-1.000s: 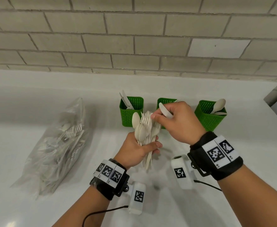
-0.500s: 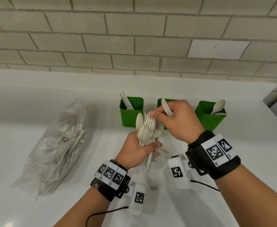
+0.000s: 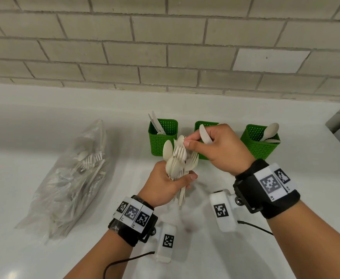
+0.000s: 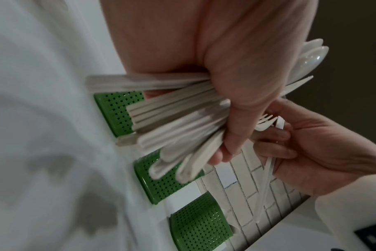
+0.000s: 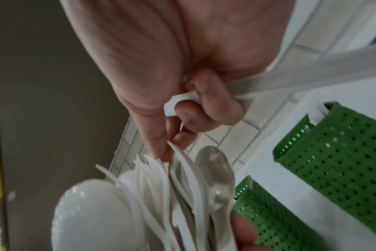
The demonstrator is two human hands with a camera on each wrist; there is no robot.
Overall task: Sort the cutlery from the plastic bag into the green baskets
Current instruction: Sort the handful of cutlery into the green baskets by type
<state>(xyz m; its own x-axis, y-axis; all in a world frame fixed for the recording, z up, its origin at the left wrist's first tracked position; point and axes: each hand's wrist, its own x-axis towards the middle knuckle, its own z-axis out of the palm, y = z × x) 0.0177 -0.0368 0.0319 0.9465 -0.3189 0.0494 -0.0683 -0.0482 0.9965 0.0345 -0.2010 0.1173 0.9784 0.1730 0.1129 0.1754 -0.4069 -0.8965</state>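
My left hand [image 3: 182,179] grips an upright bundle of white plastic spoons and forks [image 3: 176,160] by the handles, in front of the green baskets. My right hand [image 3: 187,142] holds a white knife [image 3: 204,134] tucked under its curled fingers. Its thumb and forefinger pinch a piece at the top of the bundle. In the left wrist view the bundle's handles [image 4: 172,122] fan out below my fist. The right wrist view shows the knife [image 5: 311,68] crossing my palm above the bundle's heads [image 5: 161,195].
Three green baskets stand in a row: the left basket [image 3: 162,144] holds knives, the middle basket [image 3: 204,124] is mostly hidden behind my right hand, the right basket [image 3: 261,148] holds spoons. The clear plastic bag [image 3: 68,178] of cutlery lies at the left. A brick wall is behind.
My right hand has turned the knife more upright in its fingers and brought thumb and forefinger onto the top of the bundle. The left hand has barely moved.
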